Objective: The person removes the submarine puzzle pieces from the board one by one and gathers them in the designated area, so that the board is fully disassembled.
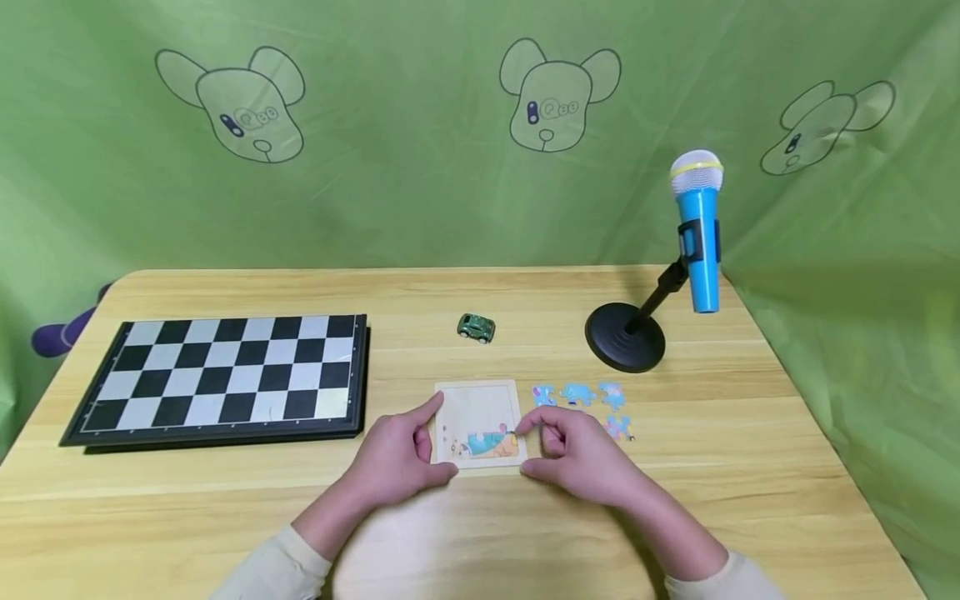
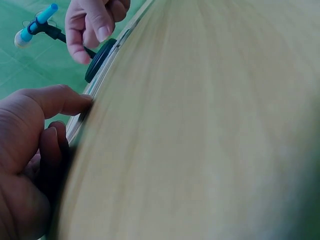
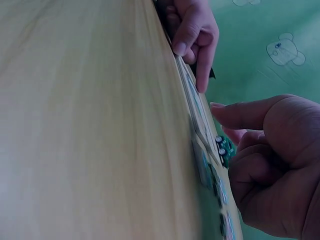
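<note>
A square wooden jigsaw puzzle tray [image 1: 477, 404] lies on the table with a few fitted picture pieces [image 1: 491, 443] along its near side. My left hand [image 1: 397, 454] holds the tray's left side, index finger along the upper left edge and thumb at the near corner. My right hand [image 1: 581, 454] is at the right side. Its bent index finger touches the fitted pieces near the right rim, with the thumb apart from it at the near right corner. Loose jigsaw pieces [image 1: 577, 393] lie just beyond the right hand. In the left wrist view, the right hand [image 2: 97, 25] shows no piece between thumb and index.
A black-and-white chessboard [image 1: 232, 371] lies at the left. Behind the tray stands a small green toy car [image 1: 476, 327]. A blue toy microphone [image 1: 701, 242] on a round black stand [image 1: 625, 337] is at the back right. Green curtain [image 1: 420, 167] surrounds the wooden table [image 1: 480, 542].
</note>
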`<state>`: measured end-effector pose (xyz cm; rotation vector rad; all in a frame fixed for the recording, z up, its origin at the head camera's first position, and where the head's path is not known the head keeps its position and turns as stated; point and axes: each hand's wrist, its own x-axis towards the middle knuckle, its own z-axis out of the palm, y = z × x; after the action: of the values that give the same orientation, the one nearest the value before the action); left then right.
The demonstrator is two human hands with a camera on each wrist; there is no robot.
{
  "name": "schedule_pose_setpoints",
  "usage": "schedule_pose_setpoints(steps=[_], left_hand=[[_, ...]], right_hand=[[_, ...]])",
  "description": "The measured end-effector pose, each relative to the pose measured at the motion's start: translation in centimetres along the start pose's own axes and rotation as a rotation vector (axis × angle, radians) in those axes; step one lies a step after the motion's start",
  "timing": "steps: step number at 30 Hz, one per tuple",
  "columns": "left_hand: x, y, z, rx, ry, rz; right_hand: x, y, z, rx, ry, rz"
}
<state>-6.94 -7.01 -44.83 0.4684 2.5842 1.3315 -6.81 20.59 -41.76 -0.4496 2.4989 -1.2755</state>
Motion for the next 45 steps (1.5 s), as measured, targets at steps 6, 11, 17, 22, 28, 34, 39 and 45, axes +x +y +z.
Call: schedule_pose_setpoints(steps=[6, 11, 17, 22, 28, 34, 39, 45], left_hand=[[0.1, -0.2, 0.0, -0.002, 0.000, 0.004], [0.2, -0.2, 0.0, -0.008, 0.000, 0.009], [0.2, -0.1, 0.1, -0.013, -0.001, 0.007], [0.2, -0.2, 0.0, -0.011, -0.001, 0.004], [0.2, -0.2, 0.0, -0.013, -0.004, -0.001], [0.1, -0.2, -0.1, -0.017, -0.004, -0.003], [0.1, -0.2, -0.1, -0.014, -0.004, 0.002], [0.1, -0.1, -0.1, -0.020, -0.006, 0.001]], right_hand=[[1.1, -0.5, 1.1, 0.000, -0.027, -0.031], [1.7, -1.2, 1.7, -0.022, -0.048, -0.029], [2.1, -1.7, 1.9, -0.022, -0.075, -0.022], [2.3, -1.8, 2.0, -0.044, -0.094, -0.018], [2.4, -2.0, 2.4, -0.070, -0.102, -0.015], [2.4, -2.4, 2.5, -0.084, -0.106, -0.009], [2.5, -2.5, 2.6, -0.106, -0.108, 0.007], [2.5, -2.7, 2.7, -0.131, -0.102, 0.028]])
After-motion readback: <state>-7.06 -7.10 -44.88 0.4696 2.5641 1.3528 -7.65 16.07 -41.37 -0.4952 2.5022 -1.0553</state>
